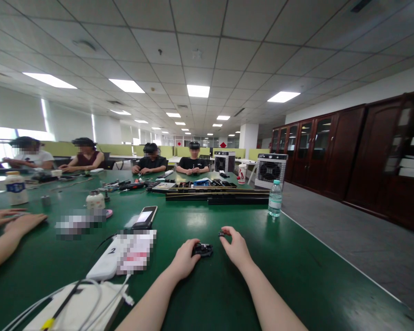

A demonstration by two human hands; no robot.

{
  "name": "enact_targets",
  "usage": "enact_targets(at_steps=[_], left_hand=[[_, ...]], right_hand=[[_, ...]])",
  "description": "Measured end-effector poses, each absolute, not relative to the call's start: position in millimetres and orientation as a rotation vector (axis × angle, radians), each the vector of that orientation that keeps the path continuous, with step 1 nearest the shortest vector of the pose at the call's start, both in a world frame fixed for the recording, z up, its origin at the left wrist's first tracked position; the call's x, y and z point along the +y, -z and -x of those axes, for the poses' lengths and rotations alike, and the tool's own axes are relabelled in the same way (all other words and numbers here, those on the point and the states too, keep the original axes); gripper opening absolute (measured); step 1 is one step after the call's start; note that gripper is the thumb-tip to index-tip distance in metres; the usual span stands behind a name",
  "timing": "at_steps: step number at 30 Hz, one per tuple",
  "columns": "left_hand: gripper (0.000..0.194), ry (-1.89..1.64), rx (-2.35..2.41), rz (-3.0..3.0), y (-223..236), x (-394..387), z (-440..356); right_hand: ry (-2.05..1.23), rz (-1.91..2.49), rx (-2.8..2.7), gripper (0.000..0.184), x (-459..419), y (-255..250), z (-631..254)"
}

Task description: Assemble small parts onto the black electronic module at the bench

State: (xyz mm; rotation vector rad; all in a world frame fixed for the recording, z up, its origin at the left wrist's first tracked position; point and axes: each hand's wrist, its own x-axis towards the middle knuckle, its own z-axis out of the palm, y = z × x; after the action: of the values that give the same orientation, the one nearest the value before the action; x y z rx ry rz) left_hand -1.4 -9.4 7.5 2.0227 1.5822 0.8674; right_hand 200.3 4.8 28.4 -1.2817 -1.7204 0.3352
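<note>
My left hand [186, 259] rests on the green table [200, 303], its fingers closed on a small black mechanical part [203, 249] with dark and metallic bits on top. I cannot make out its exact kind. To the right of it, my right hand [235, 246] pinches a much smaller dark piece [221, 233] between thumb and forefinger, just above the tabletop. The two pieces are apart.
A water bottle [275, 198] stands near the right table edge. Black rails [221, 196] lie across the table ahead. To my left are a phone [146, 217], a white power bank [103, 258], cables and a co-worker's hands [24, 224]. Several people sit opposite.
</note>
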Motion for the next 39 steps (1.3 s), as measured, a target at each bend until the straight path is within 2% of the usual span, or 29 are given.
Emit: enact_targets(at_steps=[20,39], left_hand=[[0.043,-0.867,1.577,-2.06,-10.4,-11.6,0.9],[0.043,-0.841,1.579,-2.101,-10.5,-11.2,0.8]], right_hand=[[-0.34,1.277,-1.779,0.029,4.6,-27.9,-200.0],[-0.422,1.358,-1.898,0.023,-2.6,-30.1,-196.6]])
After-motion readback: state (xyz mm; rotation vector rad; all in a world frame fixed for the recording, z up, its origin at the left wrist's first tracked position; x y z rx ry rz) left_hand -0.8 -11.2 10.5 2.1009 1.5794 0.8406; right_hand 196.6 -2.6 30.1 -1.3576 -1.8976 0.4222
